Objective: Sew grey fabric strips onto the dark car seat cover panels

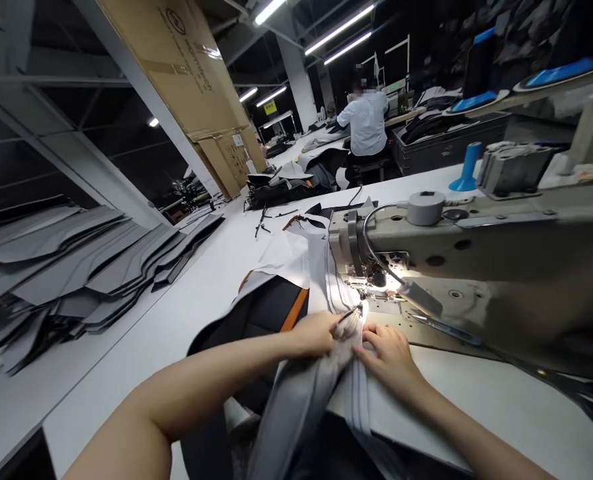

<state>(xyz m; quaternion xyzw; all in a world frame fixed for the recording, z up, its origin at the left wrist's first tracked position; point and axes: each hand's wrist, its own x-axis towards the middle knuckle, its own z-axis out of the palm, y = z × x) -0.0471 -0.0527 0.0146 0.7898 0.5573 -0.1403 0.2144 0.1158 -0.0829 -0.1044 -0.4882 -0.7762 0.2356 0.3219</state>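
Observation:
A fabric cover (296,407) with black, grey and white panels and an orange stripe lies across the table edge and hangs down toward me. Closed on a bunched fold of it is my left hand (319,333), just in front of the sewing machine's needle area. My right hand (389,350) pinches the cover's pale edge from the right, its fingers bent. The sewing machine (426,247) has its lamp lit over the stitching spot. Beside my right hand, a pair of thread snips (449,328) rests on the machine bed.
Stacks of grey cut panels (86,260) cover the left table. Tall cardboard boxes (186,73) stand behind it. A blue spool holder (468,168) is behind the machine. Farther back, a person in a light shirt (366,123) sits at another station. Thread scraps (263,223) lie on the white table.

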